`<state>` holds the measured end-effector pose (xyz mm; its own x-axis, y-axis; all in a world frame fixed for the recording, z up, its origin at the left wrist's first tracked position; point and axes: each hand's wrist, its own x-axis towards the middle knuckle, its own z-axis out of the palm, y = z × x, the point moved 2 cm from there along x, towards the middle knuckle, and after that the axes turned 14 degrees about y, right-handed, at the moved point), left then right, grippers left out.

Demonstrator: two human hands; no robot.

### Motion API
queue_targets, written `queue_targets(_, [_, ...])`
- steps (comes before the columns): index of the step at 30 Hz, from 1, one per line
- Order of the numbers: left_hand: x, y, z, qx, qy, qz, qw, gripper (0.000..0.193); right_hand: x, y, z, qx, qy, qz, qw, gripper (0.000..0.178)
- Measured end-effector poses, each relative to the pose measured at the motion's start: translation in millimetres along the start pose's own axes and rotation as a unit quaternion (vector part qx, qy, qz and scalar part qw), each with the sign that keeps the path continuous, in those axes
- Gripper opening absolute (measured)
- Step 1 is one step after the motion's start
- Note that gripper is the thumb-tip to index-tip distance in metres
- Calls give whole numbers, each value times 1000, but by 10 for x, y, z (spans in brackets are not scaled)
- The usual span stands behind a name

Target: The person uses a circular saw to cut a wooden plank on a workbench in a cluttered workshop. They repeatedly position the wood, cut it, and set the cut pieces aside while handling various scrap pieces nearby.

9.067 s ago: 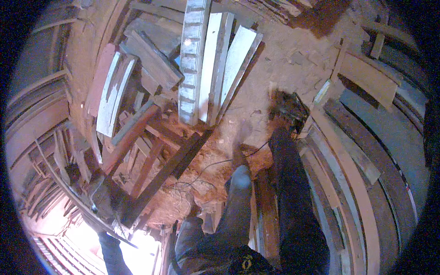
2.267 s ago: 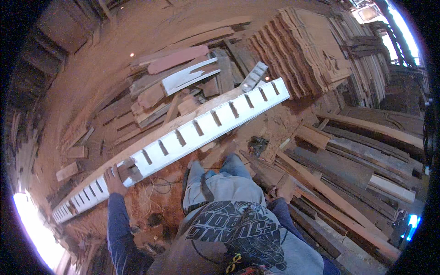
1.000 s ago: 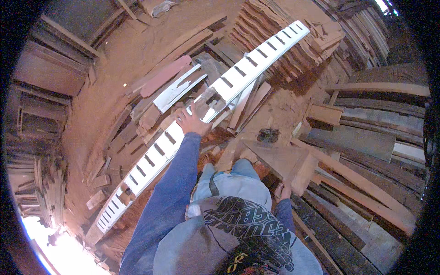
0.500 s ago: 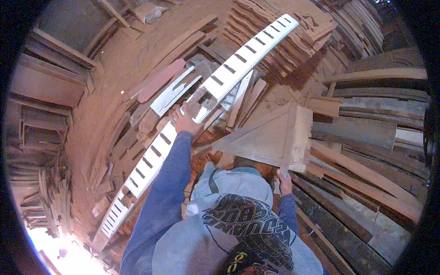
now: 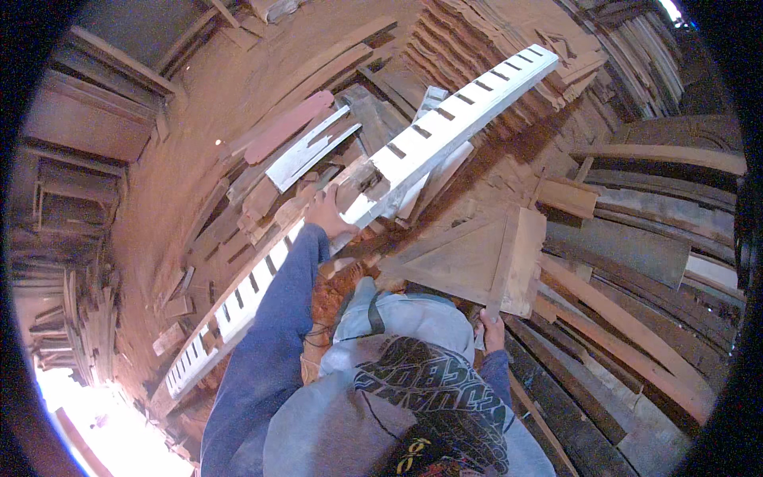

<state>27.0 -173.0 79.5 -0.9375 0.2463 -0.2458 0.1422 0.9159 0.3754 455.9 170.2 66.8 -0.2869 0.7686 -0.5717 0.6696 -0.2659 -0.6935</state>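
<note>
A long white beam (image 5: 433,131) with a row of dark slots along its face runs diagonally from far right to near left. My left hand (image 5: 326,215) is closed around its near edge at mid-length, beside a rough, brown notched patch (image 5: 367,181). The beam is rolled so that its plain side face shows. My right hand (image 5: 493,331) is closed at the lower corner of a triangular wooden piece (image 5: 457,254) with a board along its right side. Something small and pale shows by those fingers; what they grip is partly hidden.
A red-brown board (image 5: 288,127) and a pale split board (image 5: 314,149) lie among offcuts beyond the beam. Long planks (image 5: 620,238) are stacked at my right. Rippled sawdust (image 5: 445,56) covers ground at the far side. Bright light enters at the lower left.
The beam has rolled in my left hand, so more of its side face shows, and its far end has shifted right. My right hand stays by the triangular piece. The whole view has shifted slightly.
</note>
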Motion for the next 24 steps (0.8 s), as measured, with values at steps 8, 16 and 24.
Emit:
queue_targets(8, [132, -292, -458, -9, 94, 34, 995, 97, -77, -66, 18, 76, -27, 29, 996, 25])
queue_targets(16, [139, -18, -625, 92, 123, -24, 988, 79, -50, -26, 89, 91, -9, 6, 996, 23])
queue_targets(24, [196, 0, -567, 77, 141, 2, 987, 77, 45, 96, 67, 82, -20, 28, 996, 29])
